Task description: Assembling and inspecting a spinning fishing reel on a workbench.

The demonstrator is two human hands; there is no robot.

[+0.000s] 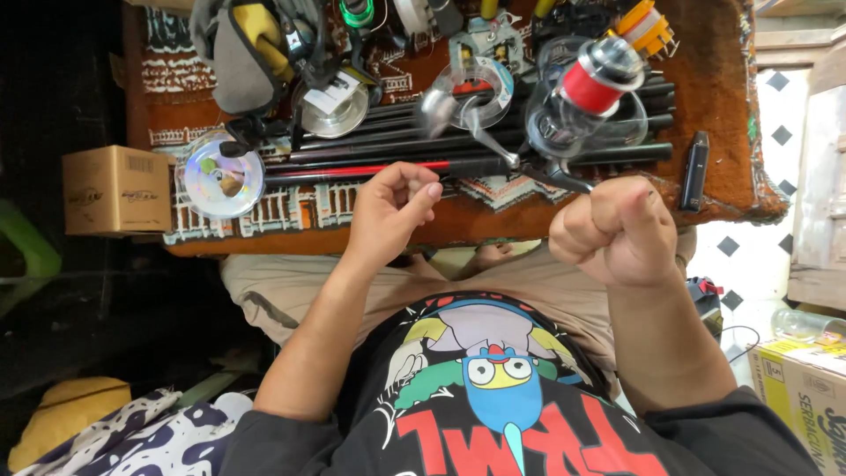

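My left hand (392, 207) hovers over the near edge of a low table (723, 176). Its fingertips are pinched together, and I cannot make out anything between them. Just beyond it lies a red and black fishing rod section (370, 167). My right hand (617, 234) is a closed fist at the table's front right. A silver fishing reel (463, 115) is blurred, and its dark stem (551, 176) runs down into that fist. A clear spool of red line (592, 84) stands behind the reel.
Several black rod sections (493, 141) lie across the patterned brown cloth. Also there: clear line spools (222, 176), a grey pouch (238, 62), an orange spool (648, 26) and a black stick-shaped device (694, 169). Cardboard boxes sit at the left (115, 189) and lower right (806, 388).
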